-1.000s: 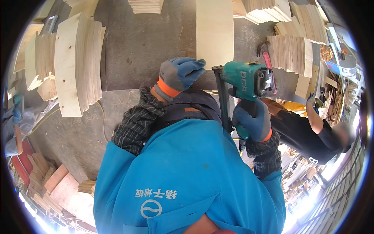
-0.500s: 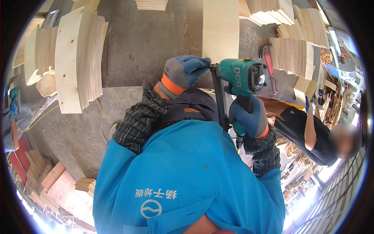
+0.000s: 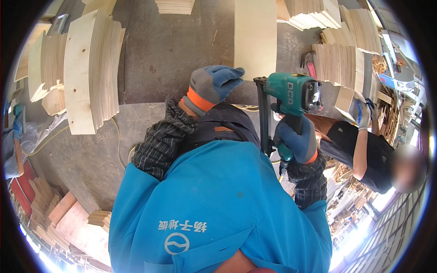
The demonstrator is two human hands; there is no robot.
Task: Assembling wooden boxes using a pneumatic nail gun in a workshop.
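Note:
A teal-and-black pneumatic nail gun is held up in front of me at the right, its long black magazine running down toward my body. My right hand, in a blue-grey glove with an orange cuff, wraps round its handle. In a matching glove, my left hand is to the left of the gun's nose, a small gap away. Its fingers stretch to the right and no object shows in them. Beyond both hands, a long pale plywood board lies on the brown worktable.
Plywood strips are stacked at the left and the right. Near the right stack lies a hammer with a red handle. A co-worker in dark clothes handles a board at the right; another person's arm shows far left.
The nail gun has moved right in my right hand, away from my left fingertips, which were at its nose. It now partly covers the red hammer handle. The right co-worker's hands have shifted.

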